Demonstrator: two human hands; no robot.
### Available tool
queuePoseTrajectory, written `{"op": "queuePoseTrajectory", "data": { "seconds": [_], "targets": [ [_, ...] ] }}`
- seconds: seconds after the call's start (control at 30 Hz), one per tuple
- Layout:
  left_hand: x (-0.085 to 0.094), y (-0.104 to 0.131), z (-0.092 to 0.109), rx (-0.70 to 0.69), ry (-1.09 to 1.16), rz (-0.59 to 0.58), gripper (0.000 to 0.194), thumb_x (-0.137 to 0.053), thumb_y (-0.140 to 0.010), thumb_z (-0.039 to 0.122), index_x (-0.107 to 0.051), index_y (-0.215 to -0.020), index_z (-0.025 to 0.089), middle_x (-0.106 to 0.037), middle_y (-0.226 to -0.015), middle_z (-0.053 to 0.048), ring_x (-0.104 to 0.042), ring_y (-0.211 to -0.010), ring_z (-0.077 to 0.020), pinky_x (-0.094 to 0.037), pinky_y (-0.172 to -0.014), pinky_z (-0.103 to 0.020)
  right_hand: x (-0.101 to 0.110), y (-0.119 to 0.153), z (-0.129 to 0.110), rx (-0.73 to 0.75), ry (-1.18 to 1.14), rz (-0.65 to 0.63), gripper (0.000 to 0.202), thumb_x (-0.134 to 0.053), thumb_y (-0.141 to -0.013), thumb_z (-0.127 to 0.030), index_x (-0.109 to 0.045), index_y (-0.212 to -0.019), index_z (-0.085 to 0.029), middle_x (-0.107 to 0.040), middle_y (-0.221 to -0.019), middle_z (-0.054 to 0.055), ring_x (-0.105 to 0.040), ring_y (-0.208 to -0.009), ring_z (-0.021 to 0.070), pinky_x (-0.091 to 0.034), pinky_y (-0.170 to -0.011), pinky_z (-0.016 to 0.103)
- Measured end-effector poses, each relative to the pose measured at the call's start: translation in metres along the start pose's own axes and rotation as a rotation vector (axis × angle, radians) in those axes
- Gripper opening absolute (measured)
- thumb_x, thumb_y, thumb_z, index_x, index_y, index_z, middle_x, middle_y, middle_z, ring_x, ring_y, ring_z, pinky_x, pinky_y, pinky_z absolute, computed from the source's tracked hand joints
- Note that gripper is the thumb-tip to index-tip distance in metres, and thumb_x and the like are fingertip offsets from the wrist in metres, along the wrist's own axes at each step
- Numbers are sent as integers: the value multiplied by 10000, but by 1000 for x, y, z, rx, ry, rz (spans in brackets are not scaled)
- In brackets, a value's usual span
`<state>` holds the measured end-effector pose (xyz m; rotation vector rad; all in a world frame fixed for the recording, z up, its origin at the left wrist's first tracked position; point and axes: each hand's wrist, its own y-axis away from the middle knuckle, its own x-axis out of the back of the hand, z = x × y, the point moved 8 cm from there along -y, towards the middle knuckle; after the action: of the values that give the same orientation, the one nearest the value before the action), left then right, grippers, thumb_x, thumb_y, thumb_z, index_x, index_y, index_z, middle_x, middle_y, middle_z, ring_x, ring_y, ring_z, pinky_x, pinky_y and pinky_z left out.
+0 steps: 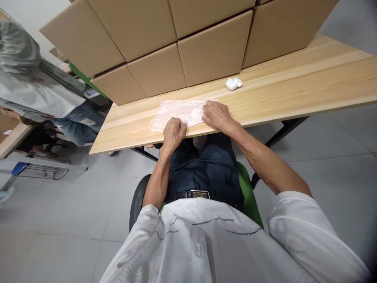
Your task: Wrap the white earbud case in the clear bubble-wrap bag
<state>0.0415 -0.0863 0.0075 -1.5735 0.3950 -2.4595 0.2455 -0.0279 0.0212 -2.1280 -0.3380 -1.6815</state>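
A clear plastic bag (179, 113) lies flat on the wooden surface (294, 86), close to its near edge, its long axis running left to right. Both hands rest on the bag's near side. The left hand (173, 133) is curled into a loose fist at the bag's near edge — its grip closed, apparently pinching the plastic, though the fingertips are hidden. The right hand (216, 114) presses down on the bag's right end, fingers bent and gathered on the film. So the bag stretches away left and far from both hands, and the left hand sits nearer its middle. A small white earbud case (233, 83) lies farther right, well apart, before stacked cardboard boxes (182, 51).
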Motion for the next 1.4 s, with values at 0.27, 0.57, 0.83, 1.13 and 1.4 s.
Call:
{"op": "queuePoseTrajectory", "data": {
  "seconds": [0.27, 0.57, 0.83, 1.13, 1.4],
  "targets": [
    [1, -4, 0, 29, 8, -44, 335, -719, -1102, 215, -491, -876, 313, -681, -1004, -66, -699, -1030, -306, -577, -983, -462, -1, 1, 4, 4, -25, 41, 445, -562, -1155, -211, -923, -1383, -87, -871, -1450, 304, -800, -1341, 454, -596, -1057, 487],
    [3, -4, 2, 33, 3, -64, 341, -735, -1101, 222, -493, -877, 312, -692, -1016, -64, -697, -1020, -301, -564, -966, -463, -2, -1, 9, 4, -117, 70, 615, -537, -1194, -308, -721, -1746, -108, -866, -1617, 273, -809, -1410, 457, -581, -1062, 493],
    [1, -6, -3, 50, 28, -20, 315, -744, -1061, 185, -523, -875, 310, -716, -991, -55, -705, -1000, -298, -569, -936, -448, -2, 0, 6, 50, -105, 22, 672, -531, -1161, -170, -685, -1815, -181, -862, -1657, 220, -823, -1444, 421, -569, -1081, 469],
    [1, -1, -5, 47, 100, 16, 196, -688, -1033, 135, -667, -1112, 314, -726, -944, -16, -727, -962, -293, -588, -965, -437, -3, 2, 12, 64, -142, 31, 689, -563, -1097, -133, -690, -1762, -256, -891, -1608, 167, -824, -1359, 414, -531, -1033, 442],
    [0, 0, -5, 20, 88, 16, 256, -665, -1044, 105, -725, -1184, 311, -729, -985, -30, -727, -991, -298, -585, -993, -437, -3, 8, 27, 34, -162, -9, 600, -577, -1074, -166, -714, -1657, -208, -940, -1304, 151, -817, -1120, 403, -498, -943, 417]
  ]
}}
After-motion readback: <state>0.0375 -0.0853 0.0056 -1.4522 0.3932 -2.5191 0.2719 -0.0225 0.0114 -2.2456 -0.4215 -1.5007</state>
